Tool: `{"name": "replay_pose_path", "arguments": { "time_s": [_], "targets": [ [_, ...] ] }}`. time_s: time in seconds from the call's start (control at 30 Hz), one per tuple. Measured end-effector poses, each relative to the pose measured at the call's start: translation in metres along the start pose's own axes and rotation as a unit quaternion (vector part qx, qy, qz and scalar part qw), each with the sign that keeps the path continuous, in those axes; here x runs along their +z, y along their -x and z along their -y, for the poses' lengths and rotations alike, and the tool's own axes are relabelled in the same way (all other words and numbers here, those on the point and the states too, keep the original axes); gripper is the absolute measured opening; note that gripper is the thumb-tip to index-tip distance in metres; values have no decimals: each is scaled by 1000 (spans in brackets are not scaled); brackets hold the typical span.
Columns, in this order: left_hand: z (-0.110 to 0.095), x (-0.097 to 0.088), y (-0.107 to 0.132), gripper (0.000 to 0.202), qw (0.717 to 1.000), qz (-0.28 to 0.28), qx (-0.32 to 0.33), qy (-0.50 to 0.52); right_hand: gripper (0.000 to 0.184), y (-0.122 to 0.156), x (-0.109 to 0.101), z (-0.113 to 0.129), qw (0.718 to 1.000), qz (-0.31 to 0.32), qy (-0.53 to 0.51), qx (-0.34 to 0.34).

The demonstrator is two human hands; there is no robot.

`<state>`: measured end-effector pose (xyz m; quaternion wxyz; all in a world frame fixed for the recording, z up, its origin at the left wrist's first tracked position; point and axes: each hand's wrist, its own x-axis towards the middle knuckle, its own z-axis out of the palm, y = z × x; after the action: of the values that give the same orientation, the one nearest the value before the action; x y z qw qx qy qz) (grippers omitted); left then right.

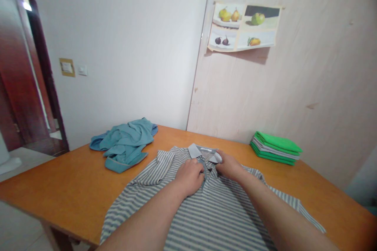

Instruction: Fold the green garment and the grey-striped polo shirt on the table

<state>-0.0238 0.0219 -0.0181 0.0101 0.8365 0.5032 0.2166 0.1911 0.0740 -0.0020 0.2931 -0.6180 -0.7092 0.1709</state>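
Note:
A grey-and-white striped polo shirt (224, 211) lies spread face up, its light grey collar (194, 151) toward the wall. My left hand (191, 176) rests on the shirt's chest beside the neck opening, fingers curled and closed on the placket edge. At the right collar point, my right hand (231, 166) pinches the fabric between thumb and fingers. The shirt's left-side sleeve (165, 166) is bent back over itself, while the right-side sleeve stretches out past my forearm. My forearms hide part of the shirt body.
The shirt lies on an orange-brown wooden table (59, 184). A crumpled heap of teal and blue clothing (126, 143) sits at the back left. Toward the back right stands a folded stack of green and grey cloth (275, 148). Behind the table is a wall with a fruit poster (244, 27).

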Motion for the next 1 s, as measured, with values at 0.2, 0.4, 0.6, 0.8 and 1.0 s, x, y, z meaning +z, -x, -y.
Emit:
{"name": "replay_pose_path", "arguments": {
  "time_s": [0.2, 0.4, 0.6, 0.8, 1.0],
  "targets": [
    [-2, -2, 1, 17, 1000, 11, -2, 0, 15, -16, 16, -7, 994, -44, -79, 59],
    [-2, -1, 1, 17, 1000, 9, -9, -5, 18, -30, 20, -10, 954, -70, -257, 135],
    [-2, 0, 1, 17, 1000, 7, -8, -6, 61, -23, 24, -6, 890, -62, -427, 149],
    [-3, -1, 1, 17, 1000, 4, -4, -8, 81, -15, 16, 0, 859, -61, -480, 171],
    [-2, -2, 1, 17, 1000, 10, -2, -6, 66, 4, 13, 14, 854, -86, -474, 199]
  ]
}}
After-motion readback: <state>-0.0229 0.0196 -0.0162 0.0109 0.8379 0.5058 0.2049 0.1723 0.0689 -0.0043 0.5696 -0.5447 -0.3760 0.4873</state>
